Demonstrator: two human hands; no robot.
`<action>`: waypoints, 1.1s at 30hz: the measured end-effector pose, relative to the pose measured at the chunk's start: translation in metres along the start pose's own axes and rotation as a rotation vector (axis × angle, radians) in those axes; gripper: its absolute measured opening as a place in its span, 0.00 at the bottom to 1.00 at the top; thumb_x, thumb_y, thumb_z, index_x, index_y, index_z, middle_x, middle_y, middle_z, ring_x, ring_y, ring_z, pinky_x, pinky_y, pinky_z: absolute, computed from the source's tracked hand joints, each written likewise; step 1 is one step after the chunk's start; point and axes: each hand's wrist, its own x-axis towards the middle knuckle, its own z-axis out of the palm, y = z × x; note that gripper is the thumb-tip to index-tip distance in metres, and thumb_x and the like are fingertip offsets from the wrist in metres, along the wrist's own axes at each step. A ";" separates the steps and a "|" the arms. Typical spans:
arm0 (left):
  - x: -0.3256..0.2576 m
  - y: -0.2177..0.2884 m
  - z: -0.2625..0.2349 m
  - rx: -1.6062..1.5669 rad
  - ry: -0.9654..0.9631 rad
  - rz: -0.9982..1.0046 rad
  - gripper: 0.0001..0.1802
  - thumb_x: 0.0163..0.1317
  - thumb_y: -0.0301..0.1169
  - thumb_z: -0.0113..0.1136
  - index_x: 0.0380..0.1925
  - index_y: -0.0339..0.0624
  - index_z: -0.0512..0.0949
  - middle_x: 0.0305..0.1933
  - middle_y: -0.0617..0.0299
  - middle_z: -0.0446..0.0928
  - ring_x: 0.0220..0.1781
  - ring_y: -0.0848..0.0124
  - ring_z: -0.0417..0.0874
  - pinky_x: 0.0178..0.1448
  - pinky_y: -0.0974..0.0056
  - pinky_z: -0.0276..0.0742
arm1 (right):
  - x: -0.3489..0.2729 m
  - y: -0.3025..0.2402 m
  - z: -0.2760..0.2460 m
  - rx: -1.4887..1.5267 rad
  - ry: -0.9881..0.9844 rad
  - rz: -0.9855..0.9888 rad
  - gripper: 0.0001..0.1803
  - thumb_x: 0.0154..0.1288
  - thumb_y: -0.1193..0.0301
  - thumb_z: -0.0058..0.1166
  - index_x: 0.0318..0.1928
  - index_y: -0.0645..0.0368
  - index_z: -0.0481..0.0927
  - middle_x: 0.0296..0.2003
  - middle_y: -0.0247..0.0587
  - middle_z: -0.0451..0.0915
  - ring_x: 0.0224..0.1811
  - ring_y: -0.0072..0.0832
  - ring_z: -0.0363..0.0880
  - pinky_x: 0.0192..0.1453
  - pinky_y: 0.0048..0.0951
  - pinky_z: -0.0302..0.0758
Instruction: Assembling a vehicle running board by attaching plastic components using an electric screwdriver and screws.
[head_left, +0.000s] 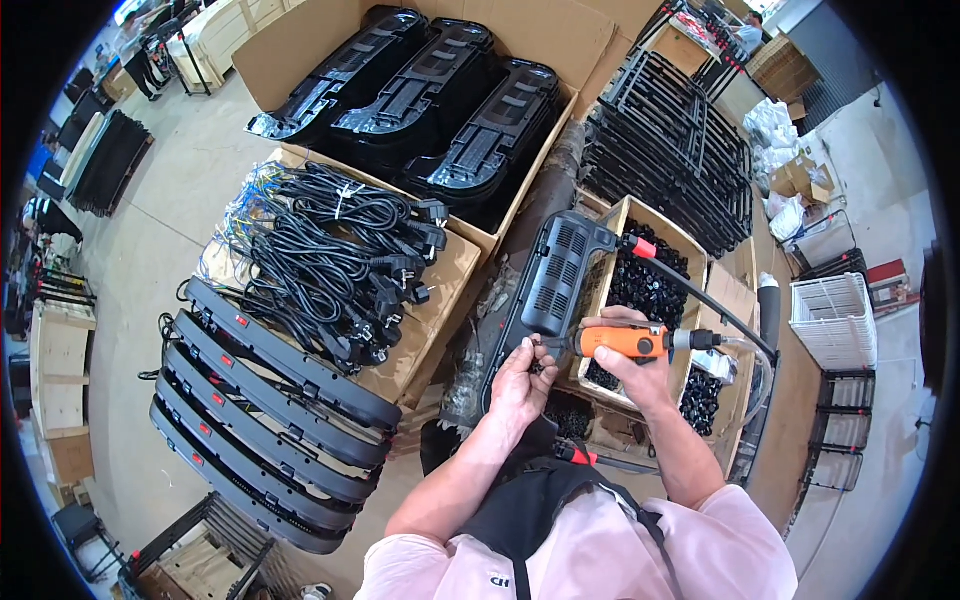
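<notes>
My right hand (641,374) is wrapped round an orange air screwdriver (625,341), which lies level with its tip pointing left. A clear hose (762,375) runs from its rear end. Close to the tip, my left hand (522,385) is closed with fingers curled and pinched. Small dark bits show at its fingers, too small to name. Both hands are over the near end of a long black plastic housing (557,275) with vent slots. Its near end is partly hidden by my left hand.
Right of the housing, a wooden box (622,215) holds black plastic parts. Black power cords (320,255) lie on a carton at left, near stacked curved black covers (270,420). A big carton (480,228) of black shells stands beyond. Black metal frames (670,150) are stacked far right.
</notes>
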 end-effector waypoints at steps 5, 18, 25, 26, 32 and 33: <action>-0.005 -0.005 -0.004 -0.001 -0.090 0.009 0.12 0.80 0.40 0.58 0.52 0.45 0.81 0.38 0.67 0.82 0.40 0.71 0.85 0.48 0.64 0.87 | -0.012 0.001 -0.003 0.013 0.029 0.032 0.31 0.63 0.75 0.71 0.65 0.66 0.75 0.57 0.53 0.86 0.61 0.36 0.85 0.69 0.39 0.81; -0.022 -0.008 -0.014 -0.024 -0.023 -0.013 0.15 0.82 0.43 0.55 0.53 0.44 0.80 0.38 0.67 0.78 0.37 0.71 0.80 0.44 0.65 0.83 | -0.020 0.019 0.006 -0.084 -0.102 0.021 0.30 0.66 0.75 0.71 0.66 0.63 0.75 0.61 0.50 0.83 0.65 0.34 0.81 0.72 0.39 0.78; -0.053 -0.014 -0.023 0.193 -0.001 -0.032 0.17 0.85 0.40 0.48 0.57 0.37 0.76 0.53 0.51 0.84 0.50 0.61 0.88 0.54 0.58 0.88 | -0.009 0.033 0.031 -0.076 -0.104 0.050 0.28 0.67 0.78 0.68 0.66 0.62 0.75 0.61 0.48 0.83 0.64 0.32 0.82 0.70 0.37 0.80; -0.056 -0.013 -0.025 0.234 0.001 -0.049 0.17 0.85 0.40 0.49 0.56 0.37 0.76 0.52 0.52 0.84 0.49 0.62 0.88 0.53 0.59 0.88 | -0.007 0.033 0.034 -0.097 -0.111 0.058 0.29 0.66 0.78 0.68 0.66 0.62 0.75 0.61 0.48 0.83 0.64 0.32 0.82 0.70 0.36 0.80; -0.057 -0.001 -0.042 0.323 -0.093 -0.048 0.15 0.83 0.40 0.54 0.51 0.39 0.81 0.40 0.63 0.84 0.40 0.72 0.88 0.47 0.66 0.88 | 0.001 0.037 0.043 -0.169 -0.158 0.065 0.29 0.67 0.77 0.67 0.67 0.61 0.74 0.60 0.46 0.84 0.63 0.31 0.82 0.70 0.36 0.79; -0.058 -0.001 -0.040 0.372 -0.055 -0.029 0.15 0.82 0.40 0.56 0.52 0.39 0.82 0.39 0.64 0.83 0.39 0.73 0.87 0.46 0.67 0.88 | 0.001 0.037 0.045 -0.162 -0.157 0.069 0.28 0.67 0.76 0.68 0.66 0.61 0.75 0.59 0.45 0.84 0.63 0.31 0.82 0.70 0.35 0.79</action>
